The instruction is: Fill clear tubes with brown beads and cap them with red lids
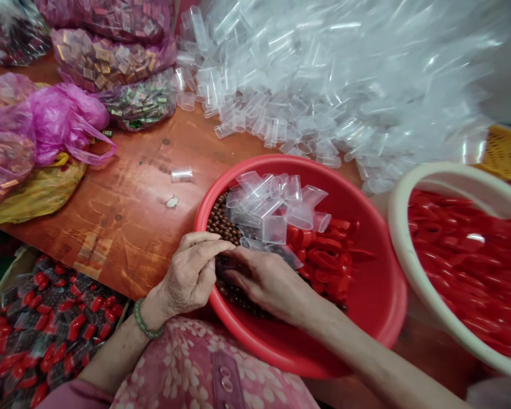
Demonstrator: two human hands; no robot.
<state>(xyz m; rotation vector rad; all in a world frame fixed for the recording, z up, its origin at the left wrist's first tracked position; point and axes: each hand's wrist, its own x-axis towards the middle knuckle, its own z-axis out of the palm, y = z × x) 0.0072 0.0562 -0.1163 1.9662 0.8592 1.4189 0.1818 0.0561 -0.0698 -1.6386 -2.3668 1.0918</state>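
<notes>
Over the near left rim of a red basin (366, 335), my left hand (191, 272) and my right hand (264, 278) meet at the fingertips. Both are closed, the fingers bent together, and whatever they pinch is hidden from me. Small round brown balls (225, 218) lie in the basin just behind and below my fingers. Beyond them sits a heap of clear plastic tubes (275, 230), open-ended and somewhat flattened. To its right, red plastic pieces (327, 255) fill the middle of the basin.
A white basin (398, 227) of red pieces stands at right. Clear tubes (323, 74) pile up across the back of the table (140, 187), with one loose tube (181, 174) nearer. Bags (68, 113) crowd the left. Below them, a box holds red-ended filled tubes (55, 329).
</notes>
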